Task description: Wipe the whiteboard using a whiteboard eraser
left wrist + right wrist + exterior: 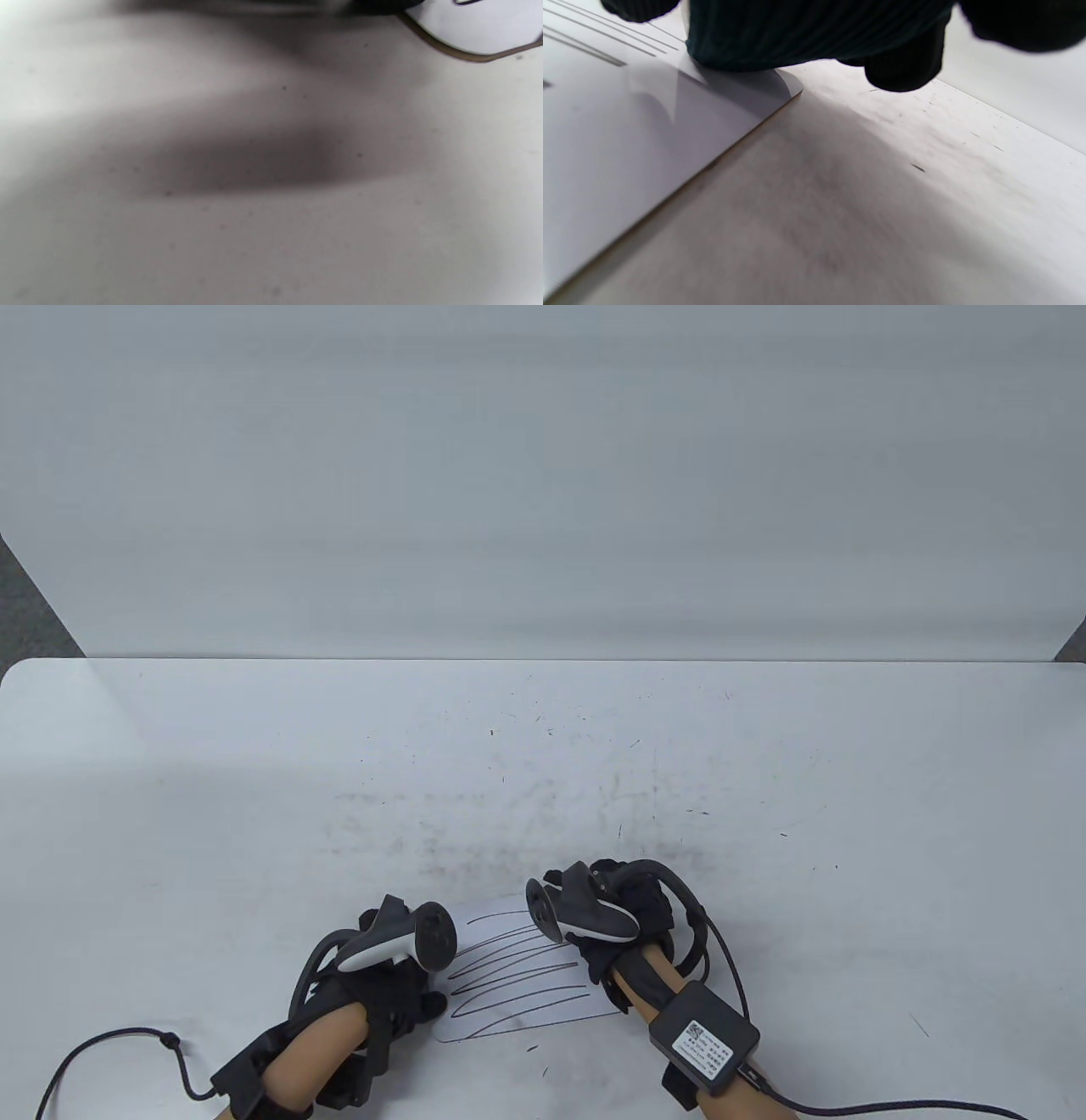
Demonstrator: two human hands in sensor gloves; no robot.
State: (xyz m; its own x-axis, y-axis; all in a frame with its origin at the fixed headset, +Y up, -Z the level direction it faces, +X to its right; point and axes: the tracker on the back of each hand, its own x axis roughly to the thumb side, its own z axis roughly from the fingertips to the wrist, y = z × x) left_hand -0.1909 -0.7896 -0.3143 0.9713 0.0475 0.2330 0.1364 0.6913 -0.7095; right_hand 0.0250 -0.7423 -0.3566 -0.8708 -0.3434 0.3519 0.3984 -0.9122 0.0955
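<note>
The whiteboard [517,976] has a smooth, slightly glossy white face that reflects the glove above it, and its cut edge looks brown, like pressed fibre or card. The table [254,780] is a smooth white top with a soft sheen, soiled by grey smudges and small dark specks. The gloves on the left hand [386,993] and the right hand [632,920] are black knitted cloth, ribbed and matt. The trackers [585,909] look like hard plastic, part black, part white, smooth and a little shiny. The box [704,1037] on the right wrist seems matt black plastic with a paper label.
</note>
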